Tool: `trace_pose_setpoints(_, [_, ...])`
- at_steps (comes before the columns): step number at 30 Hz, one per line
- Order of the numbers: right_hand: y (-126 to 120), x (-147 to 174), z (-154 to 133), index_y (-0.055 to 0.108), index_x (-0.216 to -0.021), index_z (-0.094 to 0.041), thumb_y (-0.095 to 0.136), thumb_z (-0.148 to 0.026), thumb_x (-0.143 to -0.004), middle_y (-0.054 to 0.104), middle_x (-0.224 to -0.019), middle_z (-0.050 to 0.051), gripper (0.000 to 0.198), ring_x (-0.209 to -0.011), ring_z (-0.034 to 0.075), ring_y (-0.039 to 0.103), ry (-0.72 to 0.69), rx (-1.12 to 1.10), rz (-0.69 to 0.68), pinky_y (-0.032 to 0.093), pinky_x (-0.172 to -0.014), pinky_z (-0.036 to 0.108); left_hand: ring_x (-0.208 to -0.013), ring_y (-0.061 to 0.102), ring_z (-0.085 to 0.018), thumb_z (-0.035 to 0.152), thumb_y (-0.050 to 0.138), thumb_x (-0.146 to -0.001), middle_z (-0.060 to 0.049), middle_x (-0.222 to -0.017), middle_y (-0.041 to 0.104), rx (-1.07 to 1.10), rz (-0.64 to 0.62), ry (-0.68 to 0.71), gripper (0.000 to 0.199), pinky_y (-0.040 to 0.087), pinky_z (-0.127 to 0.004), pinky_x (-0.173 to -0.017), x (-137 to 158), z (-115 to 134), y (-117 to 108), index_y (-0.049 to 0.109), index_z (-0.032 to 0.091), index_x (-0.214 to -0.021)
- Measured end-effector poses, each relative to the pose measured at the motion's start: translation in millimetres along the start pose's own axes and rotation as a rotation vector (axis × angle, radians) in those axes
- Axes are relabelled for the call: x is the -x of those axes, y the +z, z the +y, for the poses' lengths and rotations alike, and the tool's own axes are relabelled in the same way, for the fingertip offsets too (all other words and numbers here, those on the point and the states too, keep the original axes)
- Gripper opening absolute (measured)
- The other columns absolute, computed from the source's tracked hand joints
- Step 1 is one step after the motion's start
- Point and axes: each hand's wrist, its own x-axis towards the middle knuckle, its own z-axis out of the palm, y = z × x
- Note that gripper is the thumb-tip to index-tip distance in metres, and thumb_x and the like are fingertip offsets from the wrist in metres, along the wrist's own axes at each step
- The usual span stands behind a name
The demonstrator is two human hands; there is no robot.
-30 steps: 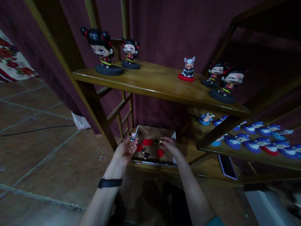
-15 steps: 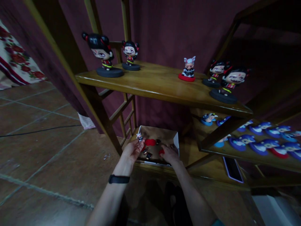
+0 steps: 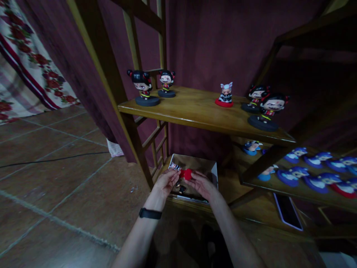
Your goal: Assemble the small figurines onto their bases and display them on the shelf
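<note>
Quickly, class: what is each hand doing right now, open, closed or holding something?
Left hand: closed, holding a figurine.
Right hand: closed, holding a red disc.

To me, the red disc in my right hand looks smooth plastic; the shelf is glossy wood, the curtain matt cloth.

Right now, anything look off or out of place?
Two minor things. At right, one red-based figurine sits in a row with purple-based figurines, breaking the colour match. On the floor, a small scrap lies loose left of the shelf unit; too small to identify. No obvious spill or damage.
</note>
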Motion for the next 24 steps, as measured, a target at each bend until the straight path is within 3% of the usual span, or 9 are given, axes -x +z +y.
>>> trace_pose_setpoints(2, [9,4,0,0.059,-0.101,-0.014,0.064,-0.019,-0.074,0.067,-0.102,0.007,0.028,-0.093,0.017,0.064,0.027,-0.179,-0.064,0.049,-0.09,0.035,-0.07,0.066,-0.013,0.0,0.064,-0.068,-0.008,-0.08,0.068,-0.014,-0.002,0.016,0.021,0.052,-0.019,-0.062,0,-1,0,0.061,0.012,-0.085])
trace_pose_setpoints(6, [13,6,4,0.058,-0.102,-0.012,0.059,-0.018,-0.078,0.066,-0.107,0.009,0.024,-0.102,0.017,0.06,0.061,-0.33,-0.036,0.048,-0.094,0.033,-0.068,0.066,-0.013,0.001,0.066,-0.066,-0.006,-0.078,0.068,-0.026,-0.038,0.06,0.021,0.051,-0.021,-0.066,4,-2,4,0.062,0.012,-0.083])
trace_pose_setpoints(16, [25,1,15,0.06,-0.093,-0.017,0.059,-0.011,-0.076,0.067,-0.104,0.004,0.018,-0.112,0.016,0.055,0.005,-0.439,-0.008,0.044,-0.1,0.034,-0.069,0.063,-0.013,0.006,0.074,-0.058,-0.007,-0.08,0.069,-0.074,-0.129,0.171,0.026,0.047,-0.022,-0.068,6,-11,17,0.063,0.012,-0.081])
trace_pose_setpoints(24, [31,2,16,0.061,-0.092,-0.019,0.058,-0.011,-0.076,0.066,-0.108,0.003,0.018,-0.113,0.016,0.054,-0.054,-0.449,0.015,0.043,-0.1,0.034,-0.063,0.061,-0.012,0.009,0.076,-0.053,-0.005,-0.072,0.068,-0.155,-0.1,0.258,0.026,0.045,-0.023,-0.066,14,-13,26,0.066,0.011,-0.076])
